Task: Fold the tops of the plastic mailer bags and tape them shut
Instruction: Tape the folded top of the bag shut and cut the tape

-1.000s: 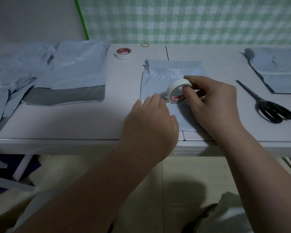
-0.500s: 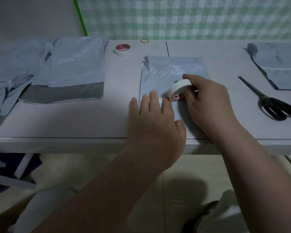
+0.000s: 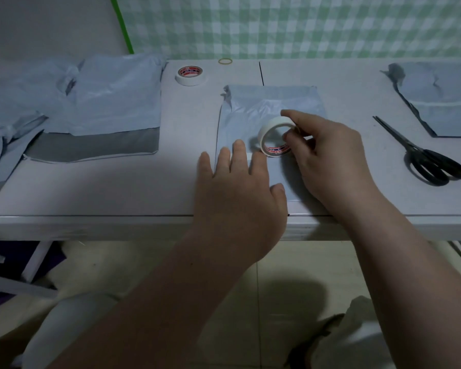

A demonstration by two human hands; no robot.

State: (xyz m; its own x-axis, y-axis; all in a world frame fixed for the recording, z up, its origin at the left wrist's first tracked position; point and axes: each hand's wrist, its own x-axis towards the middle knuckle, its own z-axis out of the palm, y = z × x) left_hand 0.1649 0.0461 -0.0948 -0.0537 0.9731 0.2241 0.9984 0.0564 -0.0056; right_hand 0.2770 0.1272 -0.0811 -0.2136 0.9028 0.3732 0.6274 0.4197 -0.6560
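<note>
— Tape?
— Two: a white tape roll standing on edge [image 3: 274, 151] and a white tape roll lying flat [image 3: 190, 75].
— Tools?
— One pair of black scissors [image 3: 421, 155], one yellow rubber band [image 3: 225, 59].
— Bags?
— One flat grey plastic mailer bag [image 3: 272, 102] mid-table. The left heap of grey bags [image 3: 104, 102] and the right stack of grey bags [image 3: 442, 107] can't be counted.

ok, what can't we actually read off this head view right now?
Head view only:
Near edge of the centre mailer bag: covered by the left hand and right hand.
Whether tape from the tape roll is stuck down: hidden by the left hand.
Print on the spare roll: too small.
Cut off by the frame edges: the far-right bag and the left pile of bags.
</note>
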